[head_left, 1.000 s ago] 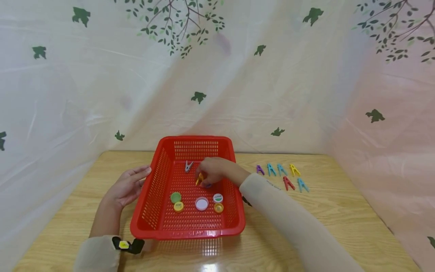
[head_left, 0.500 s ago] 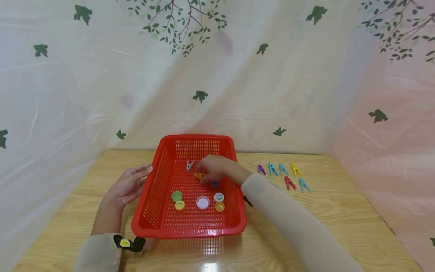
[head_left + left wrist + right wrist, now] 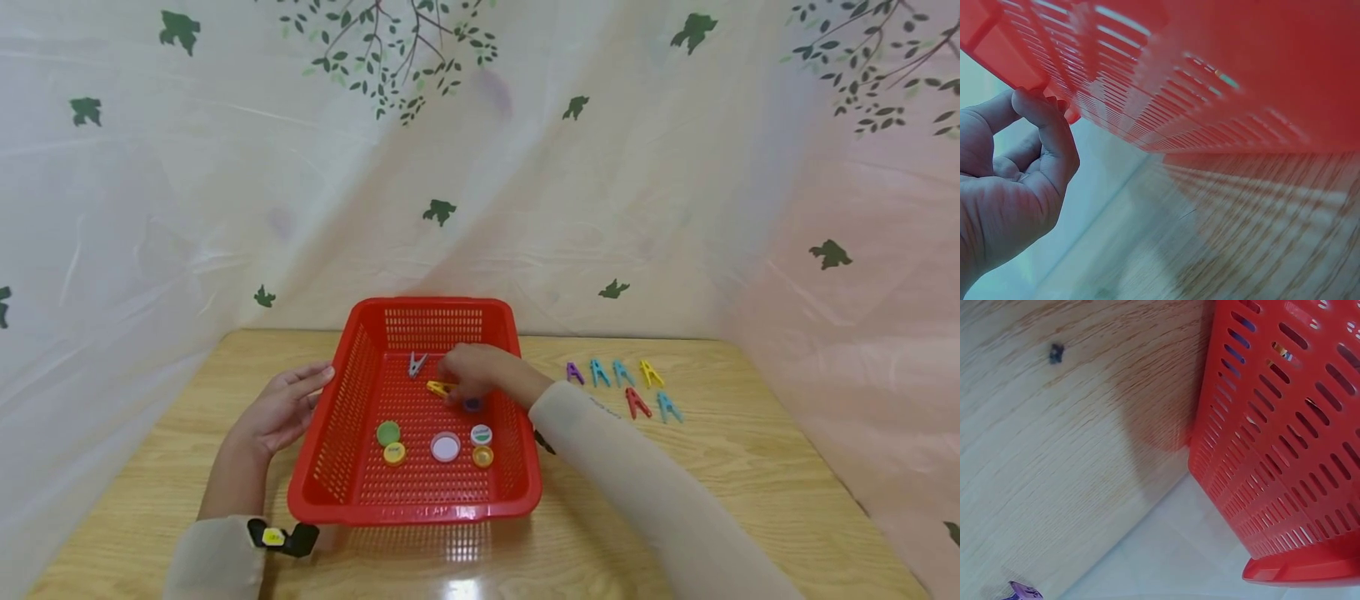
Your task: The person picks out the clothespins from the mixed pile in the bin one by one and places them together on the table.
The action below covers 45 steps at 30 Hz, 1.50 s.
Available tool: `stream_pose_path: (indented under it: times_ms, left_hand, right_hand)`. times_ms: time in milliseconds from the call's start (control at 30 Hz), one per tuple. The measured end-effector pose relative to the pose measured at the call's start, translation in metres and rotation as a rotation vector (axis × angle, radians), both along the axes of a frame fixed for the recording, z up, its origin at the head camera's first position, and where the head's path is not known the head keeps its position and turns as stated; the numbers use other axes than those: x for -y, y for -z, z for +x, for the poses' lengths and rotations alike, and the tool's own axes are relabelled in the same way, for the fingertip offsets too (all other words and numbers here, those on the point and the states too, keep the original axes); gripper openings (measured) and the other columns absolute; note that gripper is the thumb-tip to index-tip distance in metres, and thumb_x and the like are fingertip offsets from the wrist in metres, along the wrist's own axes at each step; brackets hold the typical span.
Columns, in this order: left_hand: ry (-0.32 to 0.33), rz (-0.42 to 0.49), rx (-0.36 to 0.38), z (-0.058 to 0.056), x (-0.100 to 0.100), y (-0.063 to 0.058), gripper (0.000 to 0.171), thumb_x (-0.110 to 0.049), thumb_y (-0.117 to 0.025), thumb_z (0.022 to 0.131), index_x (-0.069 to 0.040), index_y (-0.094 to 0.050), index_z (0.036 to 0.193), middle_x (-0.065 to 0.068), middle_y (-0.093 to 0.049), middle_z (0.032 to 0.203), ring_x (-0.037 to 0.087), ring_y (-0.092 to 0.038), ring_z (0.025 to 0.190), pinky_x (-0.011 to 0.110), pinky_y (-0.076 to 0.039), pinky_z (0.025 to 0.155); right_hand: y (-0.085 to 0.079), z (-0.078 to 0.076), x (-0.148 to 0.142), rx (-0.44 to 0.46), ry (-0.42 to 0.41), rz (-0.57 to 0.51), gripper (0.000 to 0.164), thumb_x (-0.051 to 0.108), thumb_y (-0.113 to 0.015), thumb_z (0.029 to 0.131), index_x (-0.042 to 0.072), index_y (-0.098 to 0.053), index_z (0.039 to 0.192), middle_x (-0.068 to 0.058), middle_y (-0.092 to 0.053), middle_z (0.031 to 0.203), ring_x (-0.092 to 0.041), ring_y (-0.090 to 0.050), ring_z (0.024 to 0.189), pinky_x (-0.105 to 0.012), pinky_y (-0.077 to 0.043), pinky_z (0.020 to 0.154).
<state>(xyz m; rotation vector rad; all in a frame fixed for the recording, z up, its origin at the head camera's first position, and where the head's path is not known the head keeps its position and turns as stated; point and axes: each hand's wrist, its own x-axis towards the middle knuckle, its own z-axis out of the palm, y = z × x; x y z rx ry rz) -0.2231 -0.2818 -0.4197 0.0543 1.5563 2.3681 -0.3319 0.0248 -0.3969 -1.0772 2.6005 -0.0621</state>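
Note:
A red plastic basket (image 3: 414,514) stands on the table. My left hand (image 3: 288,408) grips its left rim, and the curled fingers (image 3: 1050,134) show against the rim in the left wrist view. Inside the basket my right hand (image 3: 474,372) pinches one end of a yellow clothespin (image 3: 438,387) low over the floor. Right beside those fingers lies a dark blue cap (image 3: 473,404), partly covered. A grey clothespin (image 3: 416,365) lies further back. The right wrist view shows only the basket's outer wall (image 3: 1285,425); the hand is hidden there.
Several bottle caps lie in the basket's front half, among them a green cap (image 3: 387,433), a yellow cap (image 3: 393,453) and a white cap (image 3: 446,447). To the basket's right, several clothespins, including a red clothespin (image 3: 637,403), lie on the wooden table (image 3: 750,467).
The yellow clothespin has gone from upright to lying sideways. My right hand has shifted slightly right, uncovering more of the clothespin and the dark blue cap. The left hand keeps its place.

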Motion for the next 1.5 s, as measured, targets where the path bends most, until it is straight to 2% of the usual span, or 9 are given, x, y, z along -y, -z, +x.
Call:
stream_pose_path:
  times_ms: [200, 533, 833, 1033, 1233, 1367, 1500]
  left_hand:
    - [-0.015, -0.010, 0.009, 0.002, 0.002, -0.001, 0.021, -0.018, -0.056, 0.107, -0.013, -0.072, 0.118, 0.004, -0.074, 0.110, 0.016, -0.073, 0.094, 0.035, -0.062, 0.082]
    - [-0.008, 0.002, 0.002, 0.001, 0.003, -0.002, 0.020, -0.017, -0.055, 0.108, -0.013, -0.072, 0.116, 0.004, -0.074, 0.109, 0.016, -0.073, 0.093, 0.036, -0.062, 0.082]
    - [-0.014, -0.004, 0.003, 0.001, 0.001, -0.001, 0.019, -0.018, -0.055, 0.108, -0.013, -0.072, 0.115, 0.004, -0.074, 0.108, 0.016, -0.072, 0.093, 0.035, -0.062, 0.081]
    - [-0.020, -0.006, 0.016, 0.002, 0.001, 0.001, 0.019, -0.018, -0.056, 0.107, -0.013, -0.071, 0.117, 0.004, -0.073, 0.109, 0.016, -0.072, 0.094, 0.035, -0.062, 0.083]
    - [-0.026, -0.004, 0.028, 0.001, 0.001, 0.002, 0.020, -0.018, -0.057, 0.106, -0.012, -0.070, 0.120, 0.005, -0.073, 0.113, 0.017, -0.072, 0.097, 0.036, -0.061, 0.085]
    - [-0.024, 0.005, 0.029, 0.000, 0.000, 0.002, 0.018, -0.018, -0.058, 0.106, -0.012, -0.070, 0.118, 0.004, -0.073, 0.111, 0.017, -0.072, 0.096, 0.036, -0.061, 0.085]
    - [-0.025, 0.002, 0.026, -0.001, 0.000, 0.001, 0.017, -0.018, -0.058, 0.106, -0.012, -0.071, 0.116, 0.004, -0.074, 0.109, 0.016, -0.072, 0.095, 0.036, -0.062, 0.084]
  right_hand:
    - [-0.003, 0.000, 0.002, 0.006, 0.001, 0.005, 0.025, 0.035, -0.082, 0.088, 0.025, -0.073, 0.109, 0.010, -0.067, 0.092, -0.009, -0.065, 0.078, -0.029, -0.060, 0.082]
    - [-0.005, -0.001, 0.002, 0.010, -0.030, -0.049, 0.016, 0.028, -0.080, 0.091, 0.024, -0.072, 0.105, 0.009, -0.067, 0.090, -0.009, -0.065, 0.076, -0.025, -0.058, 0.076]
    - [-0.007, -0.002, 0.002, -0.059, -0.065, -0.127, 0.023, 0.027, -0.076, 0.094, 0.021, -0.072, 0.116, 0.009, -0.068, 0.097, -0.007, -0.062, 0.082, -0.024, -0.056, 0.077]
    - [-0.009, 0.000, -0.002, -0.080, -0.024, -0.228, 0.033, 0.026, -0.077, 0.093, 0.019, -0.070, 0.125, 0.004, -0.069, 0.112, -0.009, -0.061, 0.091, -0.028, -0.057, 0.085]
    - [-0.013, -0.003, -0.009, -0.092, 0.018, -0.342, 0.034, 0.023, -0.077, 0.093, 0.015, -0.070, 0.126, 0.002, -0.069, 0.114, -0.012, -0.059, 0.093, -0.028, -0.055, 0.086]
    - [-0.023, -0.005, -0.019, -0.111, 0.054, -0.405, 0.034, 0.023, -0.079, 0.092, 0.013, -0.071, 0.124, 0.003, -0.070, 0.111, -0.014, -0.059, 0.093, -0.027, -0.055, 0.085]
    - [-0.037, -0.006, -0.030, -0.155, 0.075, -0.423, 0.036, 0.025, -0.079, 0.092, 0.013, -0.071, 0.124, 0.003, -0.070, 0.111, -0.014, -0.059, 0.094, -0.028, -0.055, 0.087]
